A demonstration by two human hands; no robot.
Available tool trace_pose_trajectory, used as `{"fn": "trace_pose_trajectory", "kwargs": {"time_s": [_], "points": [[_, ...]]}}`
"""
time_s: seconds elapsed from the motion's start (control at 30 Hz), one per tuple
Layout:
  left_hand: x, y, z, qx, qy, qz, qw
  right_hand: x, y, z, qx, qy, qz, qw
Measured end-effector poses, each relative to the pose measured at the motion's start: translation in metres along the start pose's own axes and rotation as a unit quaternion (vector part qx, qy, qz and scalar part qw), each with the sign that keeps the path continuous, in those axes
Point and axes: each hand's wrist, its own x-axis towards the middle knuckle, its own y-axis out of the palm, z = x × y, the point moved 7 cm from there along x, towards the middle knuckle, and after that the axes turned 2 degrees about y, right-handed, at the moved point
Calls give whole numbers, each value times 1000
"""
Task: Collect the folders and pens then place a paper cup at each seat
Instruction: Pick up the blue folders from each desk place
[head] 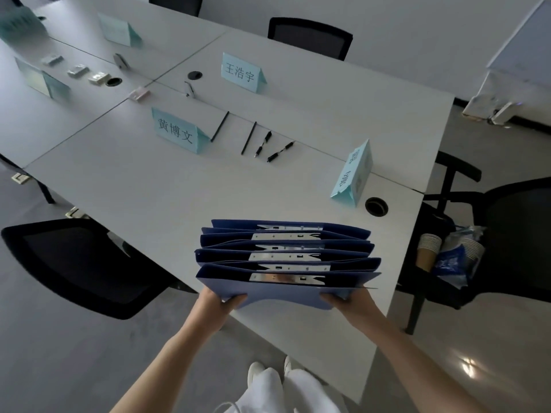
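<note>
I hold a stack of several blue folders [286,254] upright over the near corner of the white table [143,186], their metal clips facing up. My left hand [222,304] grips the stack's lower left edge and my right hand [343,299] grips its lower right edge. Several black pens [264,143] lie in a loose row on the table beyond the folders. Two stacks of paper cups [428,248] sit on a black chair seat to the right, beside a blue plastic bag [453,263].
Light-blue name tents [176,134] [243,73] [354,174] stand on the table. Round cable holes [376,206] are set into the top. Black chairs [80,263] [310,37] stand around the table. Small packets [77,70] lie at the far left.
</note>
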Motion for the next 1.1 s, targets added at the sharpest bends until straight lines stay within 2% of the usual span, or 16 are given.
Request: {"fn": "trace_pose_trajectory", "kwargs": {"time_s": [0.07,0.23,0.33,0.4,0.57,0.9,1.0,1.1], "points": [[-2,13,-24,22,18,12,1000,-8,-23,-2,-9,0,-21,1000],[14,10,-23,25,-8,107,994,-5,-26,-3,25,21,29,999],[29,9,-28,32,0,153,988,-8,-31,-6,59,60,58,995],[41,17,-35,14,-27,178,984,-8,-33,-11,99,107,76,986],[64,48,-44,16,-96,207,974,0,-33,-46,172,231,55,956],[70,93,-28,54,-146,244,957,2,-29,-97,181,347,50,919],[70,100,-23,55,-173,240,954,6,-26,-106,170,364,46,915],[67,104,-17,10,-229,250,941,7,-24,-108,152,375,44,914]]}}
